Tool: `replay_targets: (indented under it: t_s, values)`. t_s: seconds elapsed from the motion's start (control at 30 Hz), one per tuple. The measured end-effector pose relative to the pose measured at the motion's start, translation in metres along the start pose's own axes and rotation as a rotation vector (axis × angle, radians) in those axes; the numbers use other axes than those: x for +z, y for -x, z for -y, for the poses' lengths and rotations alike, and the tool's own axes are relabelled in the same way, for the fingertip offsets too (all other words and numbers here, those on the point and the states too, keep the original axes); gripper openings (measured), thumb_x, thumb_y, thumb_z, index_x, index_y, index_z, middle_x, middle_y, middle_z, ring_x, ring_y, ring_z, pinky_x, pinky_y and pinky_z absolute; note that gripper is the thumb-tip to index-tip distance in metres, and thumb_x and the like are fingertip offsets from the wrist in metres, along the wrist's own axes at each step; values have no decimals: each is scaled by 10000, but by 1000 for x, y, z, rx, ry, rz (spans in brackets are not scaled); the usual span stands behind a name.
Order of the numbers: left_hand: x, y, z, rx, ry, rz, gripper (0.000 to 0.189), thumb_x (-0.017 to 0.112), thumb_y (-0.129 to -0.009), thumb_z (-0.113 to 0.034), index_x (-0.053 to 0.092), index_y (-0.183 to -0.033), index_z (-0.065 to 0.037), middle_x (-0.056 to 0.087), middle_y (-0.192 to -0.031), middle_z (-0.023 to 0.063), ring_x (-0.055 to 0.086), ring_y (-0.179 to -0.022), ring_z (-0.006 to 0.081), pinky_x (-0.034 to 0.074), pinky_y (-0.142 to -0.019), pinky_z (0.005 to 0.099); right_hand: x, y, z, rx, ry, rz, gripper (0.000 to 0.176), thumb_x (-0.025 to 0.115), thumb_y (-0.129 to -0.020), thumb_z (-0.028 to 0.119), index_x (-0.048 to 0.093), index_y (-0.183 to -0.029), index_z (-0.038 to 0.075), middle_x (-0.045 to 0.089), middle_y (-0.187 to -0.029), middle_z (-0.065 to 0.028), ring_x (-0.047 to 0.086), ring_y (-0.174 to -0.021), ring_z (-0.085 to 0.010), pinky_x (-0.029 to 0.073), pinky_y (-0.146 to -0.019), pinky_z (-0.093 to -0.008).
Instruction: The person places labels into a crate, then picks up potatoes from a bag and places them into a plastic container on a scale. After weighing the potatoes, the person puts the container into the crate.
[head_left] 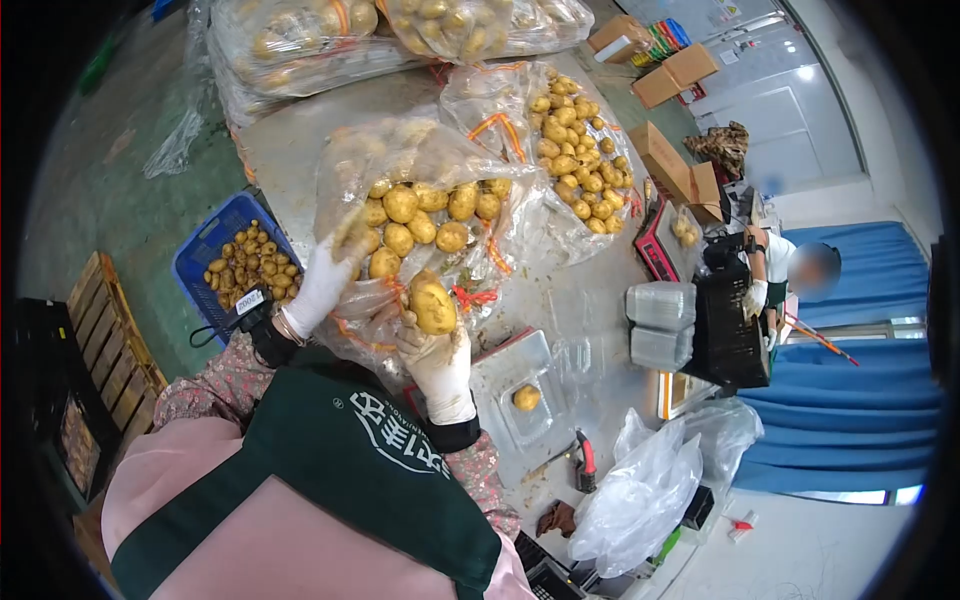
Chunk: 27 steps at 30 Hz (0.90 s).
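Observation:
My right hand (pixel 435 360), in a soiled white glove, grips a large yellow potato (pixel 433 305) above the near edge of an open clear plastic bag (pixel 345 185). Several potatoes (pixel 400 204) lie in the bag's mouth. My left hand (pixel 325 280), also gloved, is at the left side of that bag, its fingers stretched out against the film and partly blurred. Nearer me, to the right, one small potato (pixel 526 398) sits in a clear plastic tray (pixel 510 425) on the metal table (pixel 590 290).
A blue crate (pixel 185 265) of small potatoes stands at left. Another open bag holds loose potatoes (pixel 580 150); full bags (pixel 300 65) are stacked behind. To the right are a red scale (pixel 657 240), stacked clear trays (pixel 660 325), a black crate (pixel 725 330) and a co-worker (pixel 775 260).

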<state>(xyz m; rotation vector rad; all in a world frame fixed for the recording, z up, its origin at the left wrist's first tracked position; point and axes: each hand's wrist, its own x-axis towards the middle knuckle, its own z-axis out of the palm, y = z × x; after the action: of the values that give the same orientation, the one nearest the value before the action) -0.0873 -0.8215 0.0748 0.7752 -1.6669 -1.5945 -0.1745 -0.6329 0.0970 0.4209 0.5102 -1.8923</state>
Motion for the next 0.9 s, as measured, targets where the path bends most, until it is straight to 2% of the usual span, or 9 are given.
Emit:
replay_targets:
  t_s: [0.1,0.2,0.37,0.43,0.53,0.57,0.63,0.7,0.9]
  values:
    - [12,21,-31,-248,157,375,560,645,-871,-5,455,-1397,-7,556,-1336,83,546,-1137,127,470,-957,272,-4,-4,-4,114,3,266,525,371,-973,438,511,-1293,46,604,-1004,-136,578,-757,-203,480,-597,-292]
    - [20,30,-32,-269,352,599,542,673,-877,-43,480,-1383,-31,595,-1246,39,591,-970,77,547,-763,223,1,-5,-12,100,14,52,537,350,-968,464,529,-1261,50,573,-900,-113,522,-661,-169,440,-554,-258]
    - [20,23,-21,-171,356,458,297,676,-884,-74,652,-1160,30,669,-1104,38,605,-967,92,541,-791,228,-18,-6,-14,198,-72,208,541,357,-967,461,522,-1270,44,583,-934,-117,522,-677,-178,438,-559,-252]
    - [15,17,-35,-374,367,278,194,668,-877,-77,713,-1035,27,691,-1119,95,616,-1015,126,490,-903,274,-8,-1,-16,221,-99,258,540,365,-967,456,516,-1276,40,589,-960,-120,525,-689,-185,450,-569,-258]
    - [-12,-8,0,-145,274,20,184,659,-889,-125,722,-993,14,717,-1027,91,641,-918,122,494,-855,269,5,12,-10,159,-191,181,518,423,-972,430,496,-1296,33,605,-1059,-134,576,-782,-220,501,-639,-298]
    - [-26,-22,13,31,114,-113,204,639,-911,-167,725,-961,11,718,-930,91,636,-861,108,489,-831,250,4,17,-5,21,-96,72,500,454,-973,411,491,-1301,35,605,-1103,-138,591,-834,-236,516,-680,-316]
    - [-60,-36,15,-195,-61,-211,216,632,-925,-174,703,-986,21,695,-861,82,600,-795,114,482,-783,255,-7,29,10,-186,-32,-18,465,512,-974,377,494,-1302,48,604,-1180,-139,611,-950,-263,527,-786,-364]
    - [-97,-54,60,193,-276,-283,273,616,-932,-150,630,-1152,12,660,-1067,88,571,-974,124,445,-898,266,-29,54,33,-414,202,17,443,548,-959,351,514,-1281,49,617,-1175,-111,611,-967,-237,521,-788,-361]
    - [-124,-43,67,-30,57,-336,245,563,-964,-123,632,-1165,0,636,-1131,51,554,-1052,130,411,-951,253,-84,130,77,-791,400,-237,452,599,-929,300,510,-1288,40,608,-1210,-101,598,-1063,-224,518,-824,-363]
